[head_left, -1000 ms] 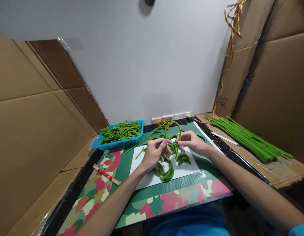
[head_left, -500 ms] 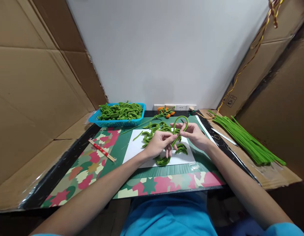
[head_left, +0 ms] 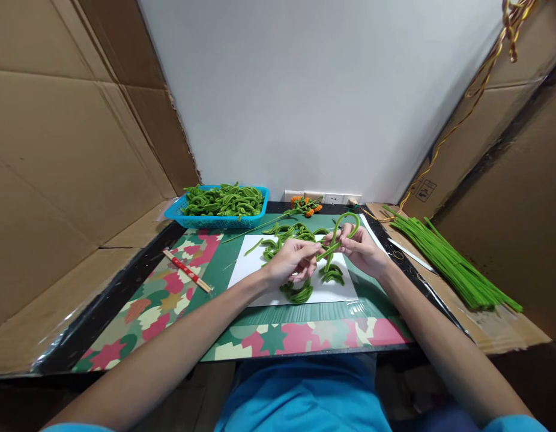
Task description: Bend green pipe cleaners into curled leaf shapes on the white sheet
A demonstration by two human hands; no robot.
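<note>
Single view from the head, forward and down across the near tabletop toward the wall

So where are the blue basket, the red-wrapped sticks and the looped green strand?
Blue basket (head_left: 214,222): head view, front wall.
Red-wrapped sticks (head_left: 187,270): head view, red middle band.
Looped green strand (head_left: 349,215): head view, loop's top.

The bent green stem, the straight bundle and the heap of curled pieces all have a soft, fuzzy, matt pile like chenille, while the blue basket beneath the heap is smooth, perforated plastic with a slight sheen. The white sheet looks like smooth matt paper, laid on a printed cover with a faintly glossy, wrinkled clear film near its front. Matt brown corrugated cardboard flanks a smooth painted wall, and the shirt is soft, creased blue cloth.
</note>
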